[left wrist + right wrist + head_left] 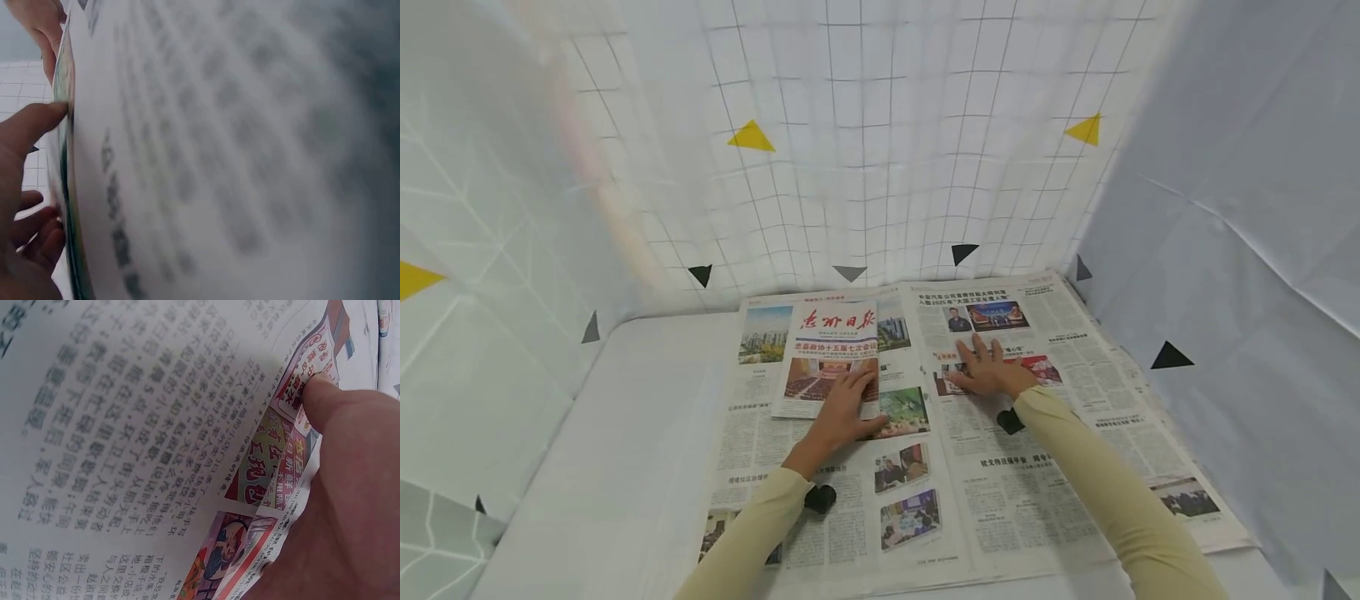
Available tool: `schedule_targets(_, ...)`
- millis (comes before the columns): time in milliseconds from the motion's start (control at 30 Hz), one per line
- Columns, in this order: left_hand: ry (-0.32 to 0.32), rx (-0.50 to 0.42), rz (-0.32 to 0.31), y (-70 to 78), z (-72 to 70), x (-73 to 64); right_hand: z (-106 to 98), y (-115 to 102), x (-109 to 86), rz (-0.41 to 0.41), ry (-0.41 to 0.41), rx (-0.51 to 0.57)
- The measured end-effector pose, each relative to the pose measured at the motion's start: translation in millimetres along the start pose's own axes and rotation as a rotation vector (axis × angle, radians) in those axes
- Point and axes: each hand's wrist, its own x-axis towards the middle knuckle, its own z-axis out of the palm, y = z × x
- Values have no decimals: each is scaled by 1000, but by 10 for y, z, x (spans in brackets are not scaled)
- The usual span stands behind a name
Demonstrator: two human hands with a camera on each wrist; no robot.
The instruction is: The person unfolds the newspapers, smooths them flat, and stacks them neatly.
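A large newspaper (1030, 508) lies spread on the white surface, its centre crease running between my hands. On its left page rests a smaller folded newspaper (831, 337) with a red title and a photo of a hall. My left hand (842, 412) lies across the lower right of the folded one, thumb out over the spread page. My right hand (988, 373) presses on the right page with fingers spread, over printed photos. In the left wrist view the thumb (40, 119) touches the paper. The right wrist view has the right thumb (322, 403) on a colourful printed picture.
White sheeting with grid lines (865, 167) rises behind the newspaper, bearing yellow and black triangles. Grey-white sheets (1232, 208) wall off the sides. White covered surface (625, 467) extends left of the newspaper. A dark wrist device (822, 498) shows at the left wrist.
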Motion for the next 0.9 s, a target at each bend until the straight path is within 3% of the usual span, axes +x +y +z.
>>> schedule_targets(100,-39,8,47,-50,-31,-22,-8,-11,-12,-1,-3,-2)
schedule_targets(200,-81,44,54,-135,-108,-63,-22,-36,-51,0,-8,3)
schedule_targets(333,-100,115,-18,-293,-293,-156,-58,-101,-131,-3,6,7)
schedule_targets(433,-78,157,-87,-449,-451,-260,-71,-126,-153,-7,19,5)
schedule_targets(667,-63,146,-251,-818,-703,-516,21,-25,12,9,6,-13)
schedule_targets(733,-73,121,-268,-870,-728,-546,34,-1,42,6,15,-13)
schedule_targets(900,-68,84,-228,-913,-710,-577,-27,-75,-17,-11,8,-13)
